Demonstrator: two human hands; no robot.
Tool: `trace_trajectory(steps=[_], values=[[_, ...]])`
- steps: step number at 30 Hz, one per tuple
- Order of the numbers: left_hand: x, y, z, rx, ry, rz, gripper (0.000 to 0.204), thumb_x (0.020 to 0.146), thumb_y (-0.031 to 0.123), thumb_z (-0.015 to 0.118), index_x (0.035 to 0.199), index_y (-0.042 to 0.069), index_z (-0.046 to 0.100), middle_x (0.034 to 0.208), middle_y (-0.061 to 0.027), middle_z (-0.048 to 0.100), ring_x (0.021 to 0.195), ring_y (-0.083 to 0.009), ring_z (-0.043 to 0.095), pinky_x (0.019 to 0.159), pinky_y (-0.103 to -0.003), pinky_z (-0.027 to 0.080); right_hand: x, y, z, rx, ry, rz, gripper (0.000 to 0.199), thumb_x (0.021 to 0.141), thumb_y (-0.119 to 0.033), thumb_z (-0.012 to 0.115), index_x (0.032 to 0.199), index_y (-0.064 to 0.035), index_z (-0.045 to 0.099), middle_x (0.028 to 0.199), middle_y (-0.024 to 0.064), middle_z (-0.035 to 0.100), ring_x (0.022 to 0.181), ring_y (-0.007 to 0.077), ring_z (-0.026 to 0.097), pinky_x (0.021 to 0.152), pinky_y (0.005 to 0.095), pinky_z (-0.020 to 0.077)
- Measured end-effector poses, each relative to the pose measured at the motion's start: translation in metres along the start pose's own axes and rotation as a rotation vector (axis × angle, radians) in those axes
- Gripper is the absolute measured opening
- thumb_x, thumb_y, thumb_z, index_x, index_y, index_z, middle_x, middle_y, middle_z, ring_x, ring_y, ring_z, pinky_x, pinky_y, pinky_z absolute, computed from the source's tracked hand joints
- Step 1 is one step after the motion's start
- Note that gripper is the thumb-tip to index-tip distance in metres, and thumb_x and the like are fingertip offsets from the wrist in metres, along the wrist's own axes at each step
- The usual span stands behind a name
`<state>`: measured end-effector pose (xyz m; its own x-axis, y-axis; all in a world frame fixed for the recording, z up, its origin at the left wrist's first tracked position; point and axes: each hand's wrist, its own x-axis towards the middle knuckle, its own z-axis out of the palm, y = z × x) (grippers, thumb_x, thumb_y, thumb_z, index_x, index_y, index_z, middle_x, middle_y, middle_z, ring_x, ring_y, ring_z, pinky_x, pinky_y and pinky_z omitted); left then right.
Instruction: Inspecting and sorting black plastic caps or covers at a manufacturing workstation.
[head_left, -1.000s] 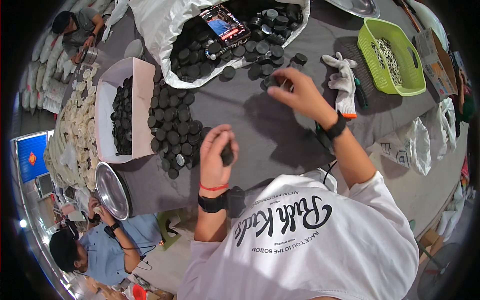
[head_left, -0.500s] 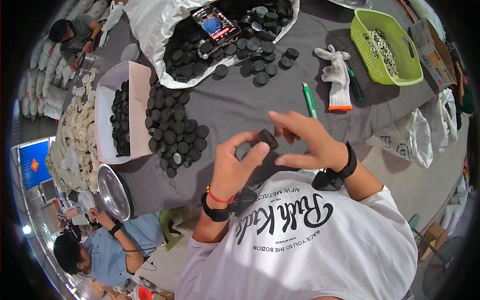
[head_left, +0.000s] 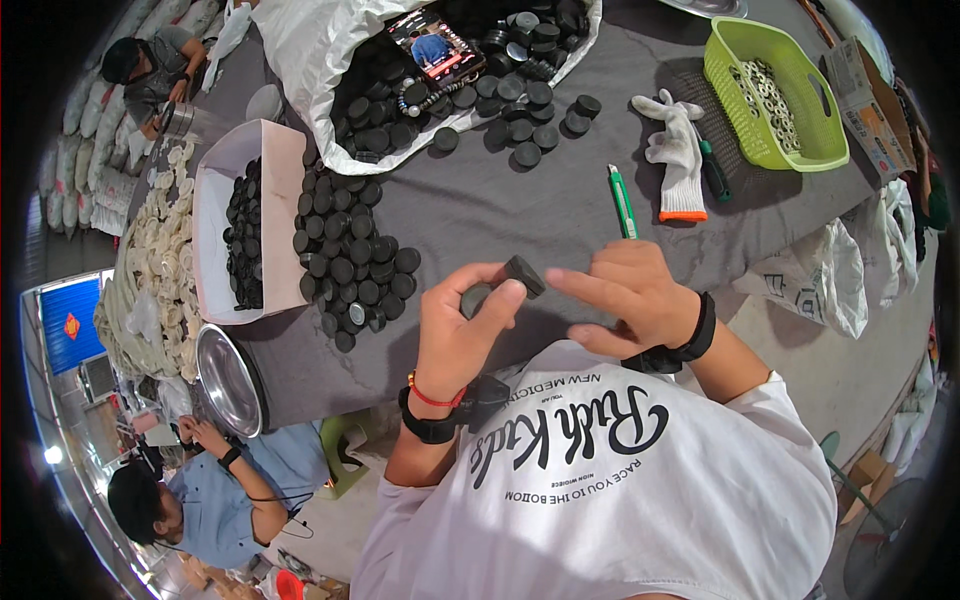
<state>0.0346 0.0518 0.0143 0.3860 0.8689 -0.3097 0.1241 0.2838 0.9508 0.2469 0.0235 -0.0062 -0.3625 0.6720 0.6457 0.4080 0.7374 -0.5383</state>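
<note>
My left hand (head_left: 455,325) pinches a black round cap (head_left: 525,276) between thumb and fingers, tilted, above the grey cloth near my chest. Just to its right is my right hand (head_left: 635,298), holding nothing. Its index finger stretches toward the cap, its tip close to the rim; the thumb is apart. I cannot tell whether the fingertip touches. A heap of similar black caps (head_left: 352,262) lies left of my left hand. Beyond my right hand lie a green utility knife (head_left: 622,202) and a white knit glove (head_left: 675,150) with an orange cuff.
A white sack (head_left: 300,62) spills black caps at the back, with a phone (head_left: 436,48) on them. A white box (head_left: 283,215) holds small black parts. A green basket (head_left: 735,125) holds metal rings. A steel bowl (head_left: 228,380) sits at the left; two people are beyond.
My right hand has turned, its index finger now pointing at the cap while the other fingers curl in. The cap has tilted differently in my left hand, which stays nearly in place.
</note>
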Motion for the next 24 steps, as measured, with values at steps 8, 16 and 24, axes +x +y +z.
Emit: trace_trajectory(steps=[8,16,24], values=[[0.0,0.002,0.0,0.016,0.034,-0.026,0.024,0.087,0.019,0.06,0.093,-0.004,0.065,0.071,-0.0037,0.061,0.061,-0.0088,0.054,0.059,-0.023,0.044,-0.006,0.008,-0.002,-0.062,-0.099,-0.121,0.055,0.071,-0.022,0.072,0.121,-0.0035,0.057,0.058,0.0001,0.043,0.048,0.0162,0.047,0.046,0.0294,0.036],[0.004,-0.003,-0.004,-0.028,-0.099,-0.017,0.025,0.086,0.019,0.066,0.098,-0.003,0.065,0.078,-0.0019,0.063,0.064,-0.0058,0.056,0.058,-0.02,0.045,0.003,0.006,0.013,0.204,-0.066,0.28,0.041,0.078,-0.021,0.07,0.113,-0.0018,0.059,0.075,0.0071,0.057,0.059,0.0236,0.055,0.054,0.0325,0.0446],[0.002,-0.003,-0.01,-0.055,-0.153,-0.069,0.026,0.087,0.02,0.064,0.1,-0.003,0.064,0.078,-0.0019,0.062,0.065,-0.0057,0.056,0.06,-0.021,0.045,0.012,0.004,0.003,0.348,-0.168,0.305,0.041,0.079,-0.017,0.07,0.117,-0.0057,0.057,0.099,0.0134,0.058,0.085,0.0294,0.061,0.072,0.035,0.0503]])
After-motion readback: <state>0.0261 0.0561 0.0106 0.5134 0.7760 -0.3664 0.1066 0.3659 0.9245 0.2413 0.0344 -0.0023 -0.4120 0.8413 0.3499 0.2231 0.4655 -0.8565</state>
